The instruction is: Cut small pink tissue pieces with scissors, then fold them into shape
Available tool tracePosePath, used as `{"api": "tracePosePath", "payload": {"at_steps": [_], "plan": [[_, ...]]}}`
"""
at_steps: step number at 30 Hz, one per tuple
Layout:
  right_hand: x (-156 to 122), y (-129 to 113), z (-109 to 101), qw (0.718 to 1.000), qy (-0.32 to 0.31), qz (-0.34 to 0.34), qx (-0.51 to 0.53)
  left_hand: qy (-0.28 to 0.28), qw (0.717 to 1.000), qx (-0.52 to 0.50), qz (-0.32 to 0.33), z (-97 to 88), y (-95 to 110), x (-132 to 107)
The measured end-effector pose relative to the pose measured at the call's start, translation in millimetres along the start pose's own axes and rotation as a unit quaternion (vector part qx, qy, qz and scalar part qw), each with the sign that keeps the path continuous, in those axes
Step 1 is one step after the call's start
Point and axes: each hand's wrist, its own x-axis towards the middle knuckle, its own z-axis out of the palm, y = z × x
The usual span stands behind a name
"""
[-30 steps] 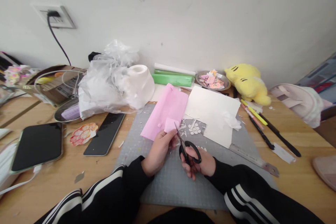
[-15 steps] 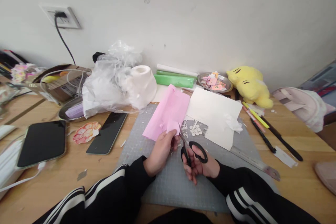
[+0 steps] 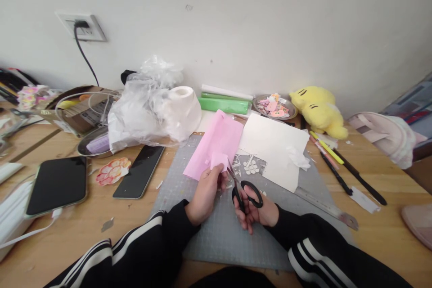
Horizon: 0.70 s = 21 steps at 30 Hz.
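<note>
My left hand [image 3: 206,191] pinches a small piece of pale pink paper [image 3: 219,160] between thumb and fingers. Under and beyond it lies a larger sheet of pink crepe paper [image 3: 221,132]. My right hand [image 3: 254,213] holds black-handled scissors [image 3: 251,194] with thumb and fingers in the loops. The blades are parted a little and point up and left, their tips at the right edge of the small piece. Small white cut-outs [image 3: 250,166] lie on the grey cutting mat [image 3: 216,238] beyond the scissors.
White card [image 3: 272,139] and a steel ruler [image 3: 326,209] lie to the right, near pens [image 3: 327,147] and a yellow plush toy [image 3: 319,110]. At left are two phones [image 3: 57,184], a plastic bag [image 3: 135,108] and a paper roll [image 3: 185,112]. A dish of paper pieces [image 3: 275,107] stands behind.
The view has shifted slightly. Both hands keep nearly the same place, and the scissor blades remain at the edge of the small pink piece, which has turned a little.
</note>
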Motion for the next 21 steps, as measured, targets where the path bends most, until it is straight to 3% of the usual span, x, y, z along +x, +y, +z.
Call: {"api": "tracePosePath", "payload": {"at_steps": [5, 21], "plan": [[0.5, 1.6, -1.5, 1.000, 0.004, -0.004, -0.009, -0.031, 0.999, 0.033, -0.018, -0.7, -0.3, 0.9], [-0.9, -0.5, 4.1, 0.998, 0.047, 0.010, -0.042, -0.031, 0.999, 0.025, -0.026, 0.4, 1.0, 0.1]]}}
